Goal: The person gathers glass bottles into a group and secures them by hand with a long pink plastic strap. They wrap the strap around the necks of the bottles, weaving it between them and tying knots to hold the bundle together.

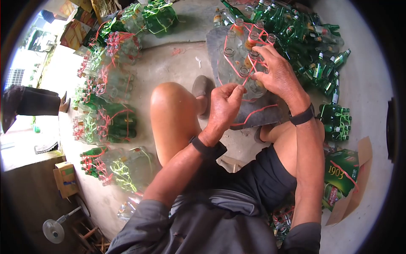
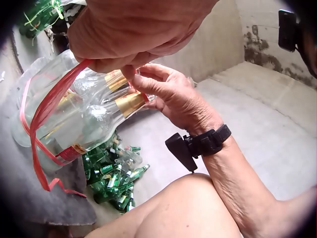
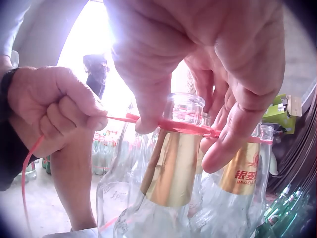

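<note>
Clear glass bottles (image 1: 229,67) stand grouped, with red plastic string (image 3: 185,127) running round their necks; gold foil (image 3: 171,168) covers some necks. My left hand (image 1: 226,103) pinches the string between thumb and curled fingers and holds it taut beside the bunch; a loose length (image 2: 49,106) hangs below in the left wrist view. My right hand (image 1: 281,74) is over the necks, thumb and fingers on either side of one neck, holding the string against it. In the right wrist view, the thumb of this hand (image 3: 213,49) touches the string left of the neck.
A dark mat (image 1: 258,116) lies under the bottles. Green bottles (image 1: 292,31) are piled beyond and to the right. Bundles of tied bottles (image 1: 120,120) line the left side. A green carton (image 1: 342,169) is at the right, a fan (image 1: 53,231) at the lower left.
</note>
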Tool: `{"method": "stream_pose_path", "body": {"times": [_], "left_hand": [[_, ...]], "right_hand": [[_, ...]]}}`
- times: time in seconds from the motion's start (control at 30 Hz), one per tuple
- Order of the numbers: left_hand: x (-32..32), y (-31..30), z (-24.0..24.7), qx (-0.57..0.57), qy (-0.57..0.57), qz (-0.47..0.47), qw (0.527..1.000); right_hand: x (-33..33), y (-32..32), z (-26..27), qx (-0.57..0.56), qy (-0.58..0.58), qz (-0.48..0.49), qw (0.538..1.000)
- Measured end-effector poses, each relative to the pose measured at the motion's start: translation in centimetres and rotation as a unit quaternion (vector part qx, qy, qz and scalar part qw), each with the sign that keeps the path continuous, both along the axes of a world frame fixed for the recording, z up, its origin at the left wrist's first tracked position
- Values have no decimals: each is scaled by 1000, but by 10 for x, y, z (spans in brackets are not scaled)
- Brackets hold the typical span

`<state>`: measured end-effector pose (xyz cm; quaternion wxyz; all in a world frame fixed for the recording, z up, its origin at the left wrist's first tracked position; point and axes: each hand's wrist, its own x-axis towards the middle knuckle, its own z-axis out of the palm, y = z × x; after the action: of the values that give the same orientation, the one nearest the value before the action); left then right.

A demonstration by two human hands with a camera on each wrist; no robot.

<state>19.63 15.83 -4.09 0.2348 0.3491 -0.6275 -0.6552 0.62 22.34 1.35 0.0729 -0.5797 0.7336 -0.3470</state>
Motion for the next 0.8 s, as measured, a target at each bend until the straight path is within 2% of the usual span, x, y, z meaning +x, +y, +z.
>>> {"method": "stream_pose_path", "body": {"times": [0.1, 0.27, 0.37, 0.43, 0.57, 0.63, 0.8], "left_hand": [[0, 1, 5, 18, 7, -14, 1000], [-1, -2, 0, -4, 35, -27, 999], [-1, -4, 6, 32, 10, -34, 999], [-1, -5, 8, 99, 33, -60, 993], [-4, -5, 5, 68, 47, -43, 996], [-3, -6, 9, 32, 0, -46, 998], [-8, -6, 8, 30, 9, -22, 999]], "right_hand": [[-2, 1, 4, 37, 8, -5, 999], [-3, 0, -3, 7, 0, 1, 1000], [-2, 0, -4, -13, 0, 1, 1000], [-2, 1, -3, -12, -2, 1, 1000], [-3, 1, -4, -15, -1, 6, 1000], [-3, 1, -5, -25, 6, 9, 1000], [-5, 1, -7, -17, -1, 7, 1000]]}}
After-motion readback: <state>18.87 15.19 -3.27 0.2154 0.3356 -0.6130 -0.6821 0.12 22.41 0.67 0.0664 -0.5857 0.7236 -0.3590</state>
